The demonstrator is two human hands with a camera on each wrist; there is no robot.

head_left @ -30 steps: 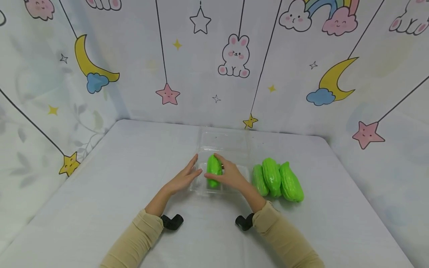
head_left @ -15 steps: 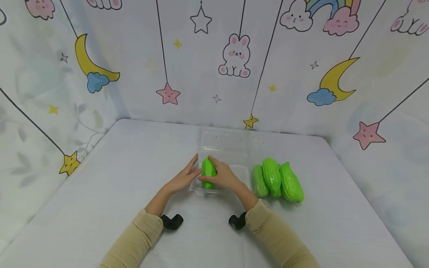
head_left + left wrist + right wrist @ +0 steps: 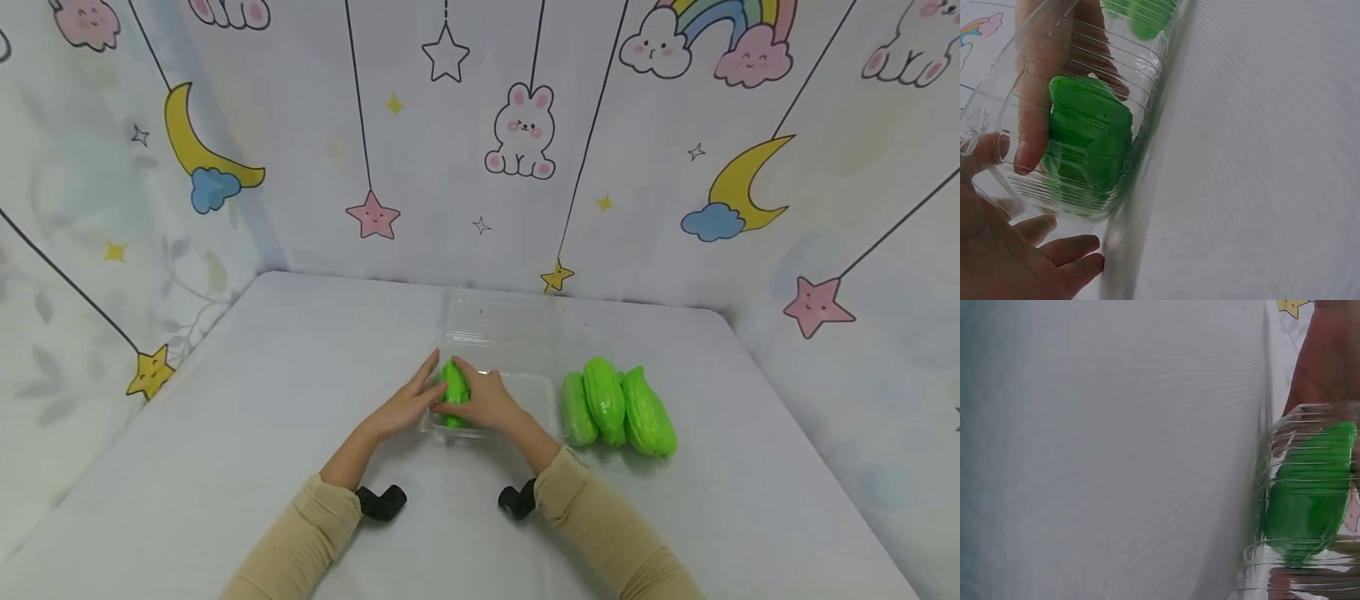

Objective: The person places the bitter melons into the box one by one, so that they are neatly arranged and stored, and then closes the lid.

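Observation:
A bright green ridged gourd stands inside the left end of a clear plastic clamshell box. My right hand grips it, thumb on the near side and fingers at the far end. Through the ribbed wall in the left wrist view, the gourd shows low against the end of the box. My left hand is at the box's left end, its fingers fairly straight along the outside and its thumb at the rim. The right wrist view shows the same gourd through the plastic.
Several more green gourds lie side by side on the white tabletop, just right of the box. The box's lid lies folded back, away from me. A printed cloth wall rises behind the table.
My right hand has carried the gourd leftward and a little lower, from near the middle-left of the box to its left end. The left hand has stayed in place.

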